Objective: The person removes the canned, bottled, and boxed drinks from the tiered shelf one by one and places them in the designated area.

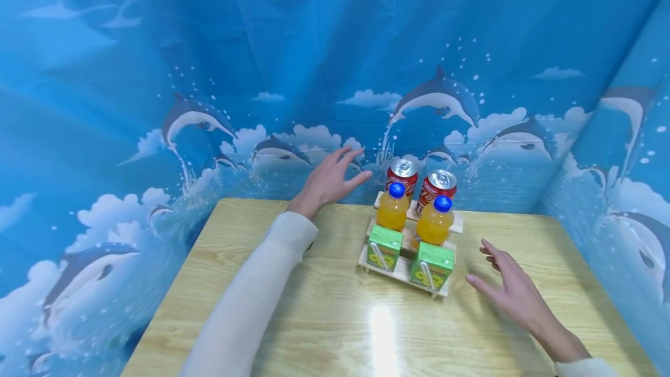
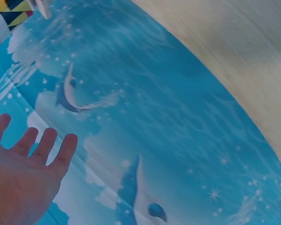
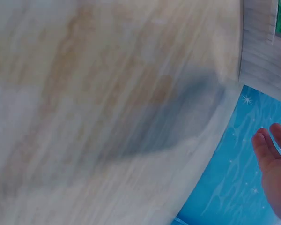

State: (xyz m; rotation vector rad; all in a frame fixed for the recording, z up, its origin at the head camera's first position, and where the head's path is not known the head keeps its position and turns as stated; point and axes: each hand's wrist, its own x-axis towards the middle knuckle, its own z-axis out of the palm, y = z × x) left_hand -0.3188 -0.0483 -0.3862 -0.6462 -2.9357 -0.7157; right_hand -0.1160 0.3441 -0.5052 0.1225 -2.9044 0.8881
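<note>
A small tiered wooden rack (image 1: 401,269) stands on the table with drinks in three rows. Two red soda cans (image 1: 402,171) are on the top tier at the back. Two orange juice bottles (image 1: 392,209) with blue caps fill the middle tier. On the front tier sit two green juice boxes (image 1: 384,247), each with a straw on its side. My left hand (image 1: 330,180), fingers spread, is in the air left of the cans and holds nothing. To the right of the rack hovers my right hand (image 1: 508,287), its fingers extended and nothing in it.
The light wooden table (image 1: 251,249) has its far edge close to a blue dolphin-print curtain (image 1: 314,74). The same print covers the left and right sides. A bright light reflection lies on the tabletop in front of the rack.
</note>
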